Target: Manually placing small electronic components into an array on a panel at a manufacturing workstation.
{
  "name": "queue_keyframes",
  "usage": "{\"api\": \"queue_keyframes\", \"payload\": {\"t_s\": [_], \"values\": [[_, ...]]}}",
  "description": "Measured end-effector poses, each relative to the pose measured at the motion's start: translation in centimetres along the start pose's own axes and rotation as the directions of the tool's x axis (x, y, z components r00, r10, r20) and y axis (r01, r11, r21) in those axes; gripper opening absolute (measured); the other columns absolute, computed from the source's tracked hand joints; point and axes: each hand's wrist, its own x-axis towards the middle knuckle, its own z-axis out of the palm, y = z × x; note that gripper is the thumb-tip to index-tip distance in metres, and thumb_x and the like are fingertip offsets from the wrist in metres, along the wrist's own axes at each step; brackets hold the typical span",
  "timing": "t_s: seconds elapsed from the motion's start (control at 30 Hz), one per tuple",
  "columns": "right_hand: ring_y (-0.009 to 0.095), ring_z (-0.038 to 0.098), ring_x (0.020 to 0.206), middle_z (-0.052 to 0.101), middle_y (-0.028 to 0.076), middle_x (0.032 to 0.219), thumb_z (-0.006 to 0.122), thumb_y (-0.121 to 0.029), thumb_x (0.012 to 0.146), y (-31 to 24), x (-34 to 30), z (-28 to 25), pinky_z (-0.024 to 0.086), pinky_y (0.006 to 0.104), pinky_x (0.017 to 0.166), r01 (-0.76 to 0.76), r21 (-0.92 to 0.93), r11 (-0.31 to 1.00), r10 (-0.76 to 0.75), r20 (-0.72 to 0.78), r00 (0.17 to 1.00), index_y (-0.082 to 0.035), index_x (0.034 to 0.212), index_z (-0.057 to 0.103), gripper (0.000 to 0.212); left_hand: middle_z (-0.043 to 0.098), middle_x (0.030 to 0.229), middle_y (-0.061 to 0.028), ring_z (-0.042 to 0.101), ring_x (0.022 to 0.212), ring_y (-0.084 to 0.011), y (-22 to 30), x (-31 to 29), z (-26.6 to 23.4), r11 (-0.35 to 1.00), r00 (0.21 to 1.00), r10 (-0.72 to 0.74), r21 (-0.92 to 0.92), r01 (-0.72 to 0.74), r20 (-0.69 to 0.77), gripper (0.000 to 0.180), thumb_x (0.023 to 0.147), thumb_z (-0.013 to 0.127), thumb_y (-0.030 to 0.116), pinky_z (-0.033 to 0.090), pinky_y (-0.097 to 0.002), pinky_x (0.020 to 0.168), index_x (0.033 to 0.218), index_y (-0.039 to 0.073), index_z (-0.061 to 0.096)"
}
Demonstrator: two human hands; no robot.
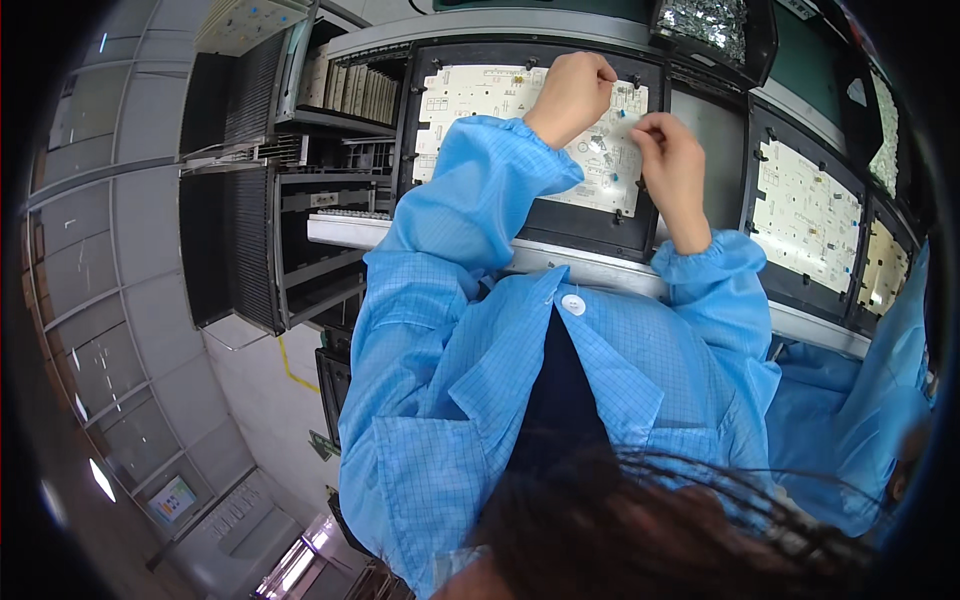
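Note:
A cream circuit board (465,105) lies in a black carrier frame (560,222) with small black clips along its edges. My left hand (572,98) is over the upper right part of the board, its fingers curled and closed; what they hold, if anything, is hidden. At the board's right edge, my right hand (676,168) has thumb and forefinger pinched together, and I cannot make out anything between them. Small blue components (614,177) stand on the board near both hands.
A second board (808,215) sits in its carrier to the right, beside a person in a blue sleeve (895,350). Upper right, a black bin (705,25) holds many small parts. Racks (350,92) of upright boards stand left. A metal rail (345,230) runs along the near side.

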Motion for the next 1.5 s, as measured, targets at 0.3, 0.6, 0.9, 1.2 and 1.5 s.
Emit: {"api": "queue_keyframes", "payload": {"t_s": [0.3, 0.6, 0.9, 1.2, 1.5], "values": [[0.006, 0.051, 0.065, 0.063, 0.000, 0.076, 0.069, -0.005, 0.086, 1.1, -1.0, -3.3, 0.043, 0.0208, 0.061, -0.181, 0.211, 0.961, 0.199, -0.066, 0.978, -0.001, 0.091, 0.064, 0.008, 0.069, 0.077, -0.0212, 0.069, 0.071, -0.0326, 0.3, 0.5, 0.9, 0.998, 0.995, -0.053, 0.022, 0.051, 0.086, 0.016, 0.078, 0.063, 0.006, 0.054, -0.0374, 0.069, 0.088, -0.003, 0.072], [0.006, 0.051, 0.066, 0.062, 0.001, 0.076, 0.069, -0.005, 0.086, 0.6, -1.1, -3.6, 0.043, 0.0206, 0.061, -0.146, 0.241, 0.959, 0.169, -0.075, 0.983, 0.000, 0.090, 0.064, 0.009, 0.071, 0.079, -0.0150, 0.069, 0.072, -0.0208, 0.8, 0.6, 0.8, 0.988, 0.981, -0.146, 0.069, 0.138, 0.129, 0.018, 0.083, 0.067, 0.012, 0.054, -0.0308, 0.069, 0.094, -0.001, 0.073], [0.006, 0.055, 0.069, 0.064, 0.001, 0.079, 0.071, -0.007, 0.086, 1.2, -0.8, -3.0, 0.044, 0.0193, 0.065, -0.144, 0.250, 0.957, 0.176, -0.111, 0.978, 0.001, 0.091, 0.066, 0.011, 0.068, 0.083, -0.0233, 0.067, 0.079, -0.0374, 0.8, 0.4, 2.8, 0.955, 0.991, 0.109, 0.270, -0.127, 0.081, 0.018, 0.080, 0.060, 0.007, 0.053, -0.0418, 0.075, 0.090, -0.005, 0.069], [0.009, 0.065, 0.073, 0.071, 0.006, 0.083, 0.070, -0.010, 0.085, 3.7, 2.0, -2.3, 0.052, 0.0242, 0.068, -0.329, 0.466, 0.821, 0.345, 0.055, 0.937, -0.001, 0.099, 0.071, 0.017, 0.066, 0.086, -0.0241, 0.061, 0.092, -0.0408, 2.4, -4.3, -0.2, 0.943, 0.979, -0.006, 0.328, -0.062, 0.203, 0.021, 0.080, 0.067, 0.012, 0.048, -0.0457, 0.083, 0.092, -0.005, 0.067], [0.021, 0.070, 0.079, 0.072, 0.007, 0.081, 0.066, -0.011, 0.074, 3.6, 7.1, 0.0, 0.053, 0.0311, 0.073, -0.238, -0.087, 0.967, 0.247, 0.107, 0.963, -0.009, 0.100, 0.071, 0.026, 0.063, 0.081, -0.0248, 0.058, 0.084, -0.0382, 1.3, -5.5, 1.2, 0.965, 0.986, 0.088, 0.234, -0.120, 0.141, 0.014, 0.068, 0.058, -0.006, 0.044, -0.0434, 0.084, 0.082, -0.008, 0.062]]}}
